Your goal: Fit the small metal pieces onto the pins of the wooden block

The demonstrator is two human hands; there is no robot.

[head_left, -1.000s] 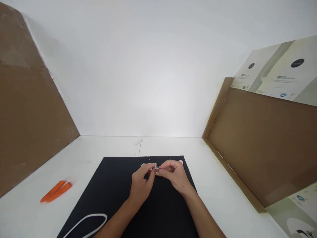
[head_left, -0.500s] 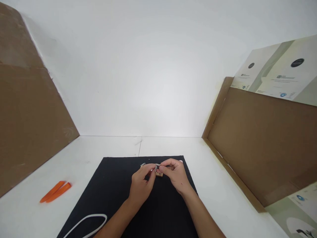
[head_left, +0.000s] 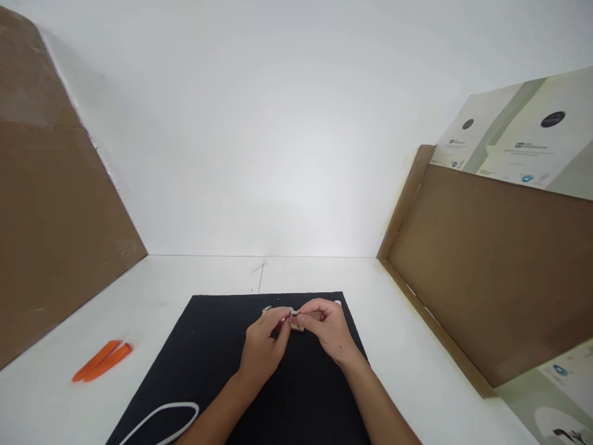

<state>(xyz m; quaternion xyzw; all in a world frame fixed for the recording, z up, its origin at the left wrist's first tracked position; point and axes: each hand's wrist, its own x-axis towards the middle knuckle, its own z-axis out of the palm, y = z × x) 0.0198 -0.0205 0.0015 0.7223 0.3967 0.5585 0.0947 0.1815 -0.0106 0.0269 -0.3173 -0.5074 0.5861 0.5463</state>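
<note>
My left hand (head_left: pixel 265 346) and my right hand (head_left: pixel 328 329) meet over the upper part of a black mat (head_left: pixel 296 383). Between their fingertips is a small metallic piece (head_left: pixel 293 313), pinched from both sides; its exact shape is too small to tell. Just below the fingertips a small tan block (head_left: pixel 297 328) shows on the mat, partly hidden by the hands. A small greyish object (head_left: pixel 266 308) lies behind my left hand. Behind my right hand the edge of a small white object (head_left: pixel 338 303) shows.
Two orange strips (head_left: pixel 102 361) lie on the white table (head_left: pixel 46 405) at the left. A white cable loop (head_left: pixel 172 405) crosses the mat's lower left. Brown cardboard panels stand at the left (head_left: pixel 60 228) and right (head_left: pixel 500 266).
The small metallic piece between the fingertips has turned slightly. Both hands otherwise keep nearly the same place, and the view has shifted a little.
</note>
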